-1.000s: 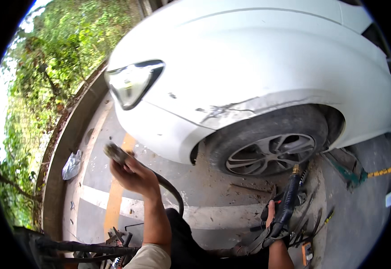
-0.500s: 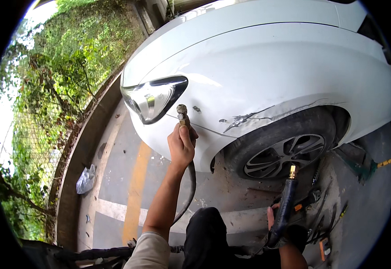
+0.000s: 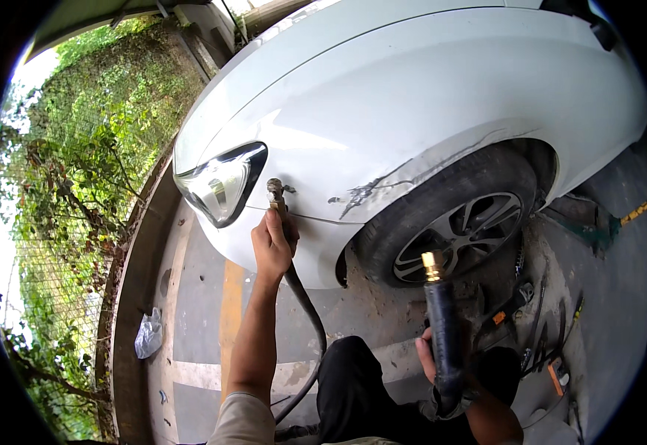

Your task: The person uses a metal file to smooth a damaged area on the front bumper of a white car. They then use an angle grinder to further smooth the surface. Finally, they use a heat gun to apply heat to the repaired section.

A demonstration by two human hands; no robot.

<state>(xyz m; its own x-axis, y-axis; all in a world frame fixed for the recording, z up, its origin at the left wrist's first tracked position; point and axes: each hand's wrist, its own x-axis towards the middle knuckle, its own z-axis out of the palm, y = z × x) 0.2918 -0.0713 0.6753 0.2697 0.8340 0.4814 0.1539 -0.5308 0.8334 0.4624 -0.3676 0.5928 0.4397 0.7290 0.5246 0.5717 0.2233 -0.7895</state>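
My left hand (image 3: 273,248) grips a dark hose (image 3: 310,319) just below its metal coupling (image 3: 274,194), which points up in front of the white car's (image 3: 427,81) headlight corner. The hose hangs down toward my knee. In my right hand (image 3: 426,354) is a black, tube-shaped tool (image 3: 444,326) with a brass threaded fitting (image 3: 432,265) at its upper end. Its fingers show only in part behind the tool. The fitting overlaps the wheel (image 3: 464,233) in view and is apart from the hose coupling. Dark scrapes (image 3: 372,193) mark the fender above the tyre.
Several hand tools (image 3: 516,302) lie on the floor right of my legs. A green metal stand or jack (image 3: 586,230) with a yellow-and-black bar is beside the car. At left, a clear plastic bag (image 3: 148,335) lies against a concrete curb (image 3: 121,356), with plants beyond.
The view has shifted, so the car appears further left and higher. My right hand has raised the black tool and brought it left, nearer the hose. My left hand still grips the hose.
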